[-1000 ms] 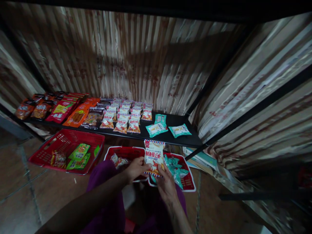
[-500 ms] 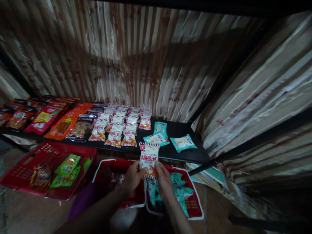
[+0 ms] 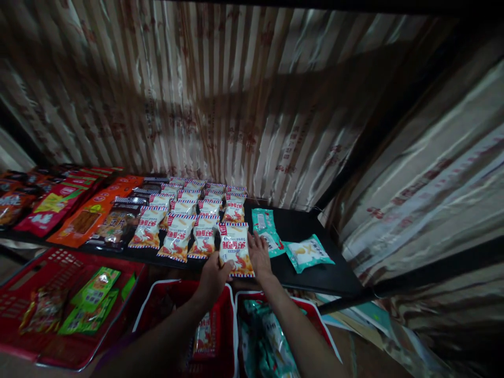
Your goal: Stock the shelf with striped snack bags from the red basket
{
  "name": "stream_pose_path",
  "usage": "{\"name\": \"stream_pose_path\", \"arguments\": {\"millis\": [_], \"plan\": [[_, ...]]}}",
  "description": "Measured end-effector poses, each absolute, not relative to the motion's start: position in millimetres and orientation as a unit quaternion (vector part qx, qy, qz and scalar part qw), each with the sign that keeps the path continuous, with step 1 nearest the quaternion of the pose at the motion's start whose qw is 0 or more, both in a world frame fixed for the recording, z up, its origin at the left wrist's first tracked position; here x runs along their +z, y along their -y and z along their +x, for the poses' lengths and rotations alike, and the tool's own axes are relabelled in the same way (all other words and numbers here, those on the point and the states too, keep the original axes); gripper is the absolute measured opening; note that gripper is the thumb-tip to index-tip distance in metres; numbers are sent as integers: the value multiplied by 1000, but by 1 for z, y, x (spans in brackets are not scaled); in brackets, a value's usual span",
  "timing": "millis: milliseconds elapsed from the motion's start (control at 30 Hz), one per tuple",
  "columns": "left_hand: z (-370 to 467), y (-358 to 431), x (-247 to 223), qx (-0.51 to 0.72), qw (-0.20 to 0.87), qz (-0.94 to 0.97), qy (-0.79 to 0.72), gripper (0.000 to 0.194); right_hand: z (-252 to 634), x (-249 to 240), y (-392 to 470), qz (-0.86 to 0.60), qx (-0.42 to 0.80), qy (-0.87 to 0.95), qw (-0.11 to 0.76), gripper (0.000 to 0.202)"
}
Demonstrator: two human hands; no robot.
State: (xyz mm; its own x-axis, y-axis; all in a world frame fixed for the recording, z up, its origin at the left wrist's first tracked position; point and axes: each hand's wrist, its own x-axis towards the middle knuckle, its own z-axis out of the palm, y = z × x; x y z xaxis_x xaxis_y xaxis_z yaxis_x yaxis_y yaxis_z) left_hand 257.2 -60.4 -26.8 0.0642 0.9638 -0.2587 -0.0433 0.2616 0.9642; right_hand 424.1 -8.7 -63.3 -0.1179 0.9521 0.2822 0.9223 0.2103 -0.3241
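Observation:
My left hand (image 3: 214, 275) pinches the lower left corner of a white and orange snack bag (image 3: 235, 251) with a striped edge. The bag lies at the front edge of the black shelf (image 3: 291, 279), right of the rows of matching snack bags (image 3: 177, 236). My right hand (image 3: 260, 260) rests along its right side, fingers stretched out and nearly flat. Just beyond those fingers are overlapping teal snack bags (image 3: 264, 220). Another teal bag (image 3: 309, 253) lies further right on the shelf.
Below the shelf stand a red basket with white rim (image 3: 147, 296) and another red basket (image 3: 328, 336) full of teal bags. At left, a red basket (image 3: 23, 278) holds green packets (image 3: 94, 289). Orange and dark snack packs (image 3: 88, 218) fill the shelf's left; a black post (image 3: 334, 186) rises at right.
The snack bag has moved from above the baskets up to the shelf front, beside the rows. My right hand has let its edge go and slid forward, fingers extended; the teal bags have shifted right.

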Motion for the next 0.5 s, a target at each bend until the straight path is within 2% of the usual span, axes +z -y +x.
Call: {"name": "stream_pose_path", "arguments": {"millis": [200,267,333,433,500], "plan": [[290,37,-38,413,593,420,-549,22,481,-63,13,-637,-27,751,172,37],[298,30,-41,409,586,423,-557,16,500,-63,13,-643,-37,742,184,37],[302,24,-45,400,575,428,-571,12,513,-61,11,-642,-6,725,248,38],[303,13,-49,390,550,437,-595,9,514,-57,4,-635,106,660,386,43],[301,7,-50,392,530,446,-606,11,503,-56,-4,-639,160,617,431,46]]}}
